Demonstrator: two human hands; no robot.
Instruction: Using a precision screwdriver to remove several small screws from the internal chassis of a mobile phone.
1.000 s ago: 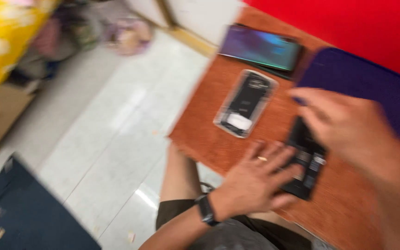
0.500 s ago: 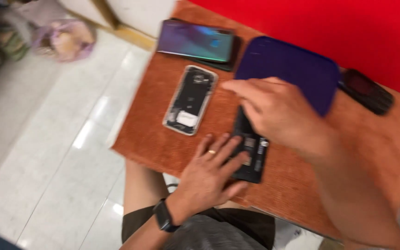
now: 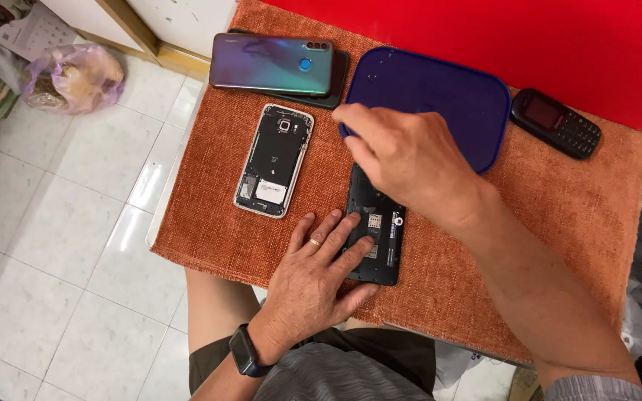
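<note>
A black phone with its back cover off (image 3: 379,234) lies on an orange cloth (image 3: 559,223). My left hand (image 3: 313,278) rests flat on the phone's lower left side, fingers spread, a ring on one finger and a watch on the wrist. My right hand (image 3: 403,160) hovers over the phone's top end with its fingers curled down; what is under the fingertips is hidden. To the left lies an opened silver-framed phone (image 3: 273,160) showing its insides.
A dark blue lid (image 3: 447,93) lies behind my right hand. A phone with a blue-green back (image 3: 273,65) sits stacked on another at the back left. A small black keypad phone (image 3: 556,123) is at the right. A red surface (image 3: 559,44) runs along the back. Tiled floor and a plastic bag (image 3: 74,78) lie left.
The camera view has swung and steadied over the table. My right hand has moved from the phone's middle up toward its top end. My left hand stays on the phone.
</note>
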